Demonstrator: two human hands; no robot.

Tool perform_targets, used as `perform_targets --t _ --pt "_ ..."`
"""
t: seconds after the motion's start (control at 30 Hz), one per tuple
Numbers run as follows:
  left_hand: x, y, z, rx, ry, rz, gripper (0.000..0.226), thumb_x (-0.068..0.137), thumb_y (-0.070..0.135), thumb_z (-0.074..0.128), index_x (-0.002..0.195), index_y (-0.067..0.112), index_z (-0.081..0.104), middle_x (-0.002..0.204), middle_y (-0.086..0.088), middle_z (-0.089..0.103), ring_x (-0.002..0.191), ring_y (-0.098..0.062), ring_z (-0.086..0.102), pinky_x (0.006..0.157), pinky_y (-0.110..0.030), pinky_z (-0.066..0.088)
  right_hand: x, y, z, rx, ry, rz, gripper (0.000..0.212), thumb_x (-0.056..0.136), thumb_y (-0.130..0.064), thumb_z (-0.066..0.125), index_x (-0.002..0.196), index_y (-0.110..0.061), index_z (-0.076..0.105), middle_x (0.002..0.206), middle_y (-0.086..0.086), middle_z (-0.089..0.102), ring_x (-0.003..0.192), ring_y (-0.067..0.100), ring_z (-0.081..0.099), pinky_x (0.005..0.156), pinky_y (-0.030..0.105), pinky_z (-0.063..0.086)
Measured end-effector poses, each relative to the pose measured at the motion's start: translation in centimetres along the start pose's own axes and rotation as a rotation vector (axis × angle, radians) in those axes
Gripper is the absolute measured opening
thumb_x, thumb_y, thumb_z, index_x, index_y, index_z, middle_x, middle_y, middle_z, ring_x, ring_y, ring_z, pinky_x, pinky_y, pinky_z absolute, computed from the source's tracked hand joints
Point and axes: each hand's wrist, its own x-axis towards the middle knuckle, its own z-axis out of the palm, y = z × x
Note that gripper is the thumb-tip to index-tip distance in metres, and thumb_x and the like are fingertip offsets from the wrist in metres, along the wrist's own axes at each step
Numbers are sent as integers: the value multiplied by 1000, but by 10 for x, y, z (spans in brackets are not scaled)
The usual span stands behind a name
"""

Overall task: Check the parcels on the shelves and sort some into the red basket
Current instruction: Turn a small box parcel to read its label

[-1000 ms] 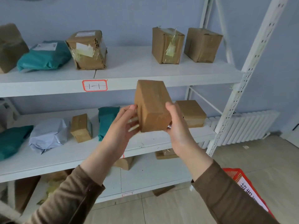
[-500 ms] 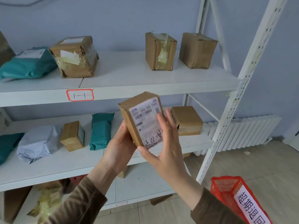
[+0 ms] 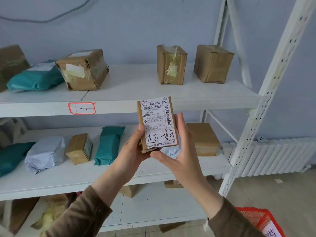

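Observation:
I hold a small brown cardboard parcel [image 3: 156,123] upright in front of the shelves, its white shipping label with black handwriting facing me. My left hand [image 3: 135,149] grips its lower left side, thumb on the front edge. My right hand [image 3: 181,147] cups its right side and bottom, fingers behind it and thumb under it. The red basket [image 3: 256,219] shows at the bottom right corner on the floor, with a white label on its side.
The white shelf unit [image 3: 153,93] carries brown boxes [image 3: 171,65] and a teal bag [image 3: 34,77] on top. The middle shelf has a teal bag [image 3: 109,144], a white bag [image 3: 45,153], and brown boxes [image 3: 203,139]. A white radiator [image 3: 277,156] stands at right.
Both hands turned the parcel from its plain brown side to its label side, now upright and facing me. The view shifted, bringing more of the red basket into sight.

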Motion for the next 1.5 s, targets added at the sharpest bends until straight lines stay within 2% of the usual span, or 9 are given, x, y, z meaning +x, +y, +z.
perform_targets --t 0.23,0.43,0.53,0.8,0.97,1.07,1.17,1.33,1.5 --pt "18 28 12 -8 128 74 65 93 60 53 149 33 34 132 -3 73 121 -25 71 104 -56 54 36 4 -11 93 -80 42 99 87 -52 73 164 -35 14 152 -26 38 147 9 34 120 38 37" --pt "62 87 -1 340 162 144 55 95 72 50 146 50 46 144 12 60 130 -11 59 106 -43 49 124 -14 0 188 -12 25 86 91 -46 71 162 -33 24 154 -6 38 148 10 33 122 37 34" --pt "95 114 -18 433 176 105 87 71 92 58 148 52 48 154 11 52 140 -11 50 118 -44 37 176 -16 13 251 -51 142 79 90 -48 72 158 -37 32 146 -9 42 143 8 36 121 35 32" --pt "203 142 -85 435 392 41 49 101 48 59 135 13 60 125 -6 70 118 -20 64 118 -41 42 283 4 76 399 -126 515 44 103 -31 58 144 -22 47 136 2 62 120 20 60 109 42 48" --pt "238 144 -111 353 433 -61 40 103 37 60 138 16 61 130 -3 68 124 -19 61 116 -37 43 318 20 107 337 -184 560 44 104 -21 53 147 -20 45 137 3 60 119 20 57 93 30 46" --pt "252 146 -118 279 436 -93 29 105 30 59 132 20 60 111 4 67 108 -14 61 105 -30 46 328 23 117 320 -196 556 47 103 -18 55 148 -19 44 136 4 61 110 18 56 74 24 43" --pt "262 143 -124 266 437 -115 35 104 28 59 137 17 61 123 0 68 119 -18 61 117 -34 42 331 24 121 292 -218 551 51 102 -17 56 150 -19 41 138 4 60 108 17 55 67 18 40" --pt "266 147 -123 504 480 -30 69 92 39 65 154 17 42 145 0 53 126 -18 53 101 -31 40 324 16 103 199 -232 441 57 104 -16 52 157 -19 32 145 2 51 114 15 48 89 24 40" --pt "261 170 -79 853 430 353 75 104 23 53 167 18 13 176 1 9 162 -15 5 131 -38 10 321 12 72 -109 -20 -40 56 105 -15 50 159 -22 34 167 -5 32 153 9 26 116 17 21"
